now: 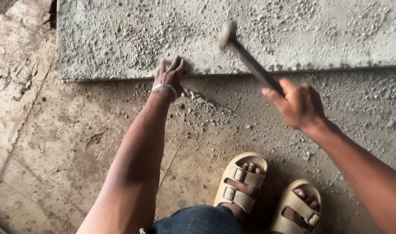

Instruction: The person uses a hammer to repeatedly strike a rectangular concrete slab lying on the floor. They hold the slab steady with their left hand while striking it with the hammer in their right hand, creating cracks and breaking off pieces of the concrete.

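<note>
Denim knee (198,222) sits closest at the bottom edge, with two feet in beige buckle sandals (241,184) right beside it on the dusty floor (55,143). Further out, the right hand (298,104) is wrapped tight around a hammer (245,58) handle – head up over the slab, a bit blurred. Left hand (171,73), pale wristband (164,88) on it, presses fingers flat on the near edge of the rough grey concrete slab (120,34), crumbs of rubble (198,102) scattered just below.
</note>
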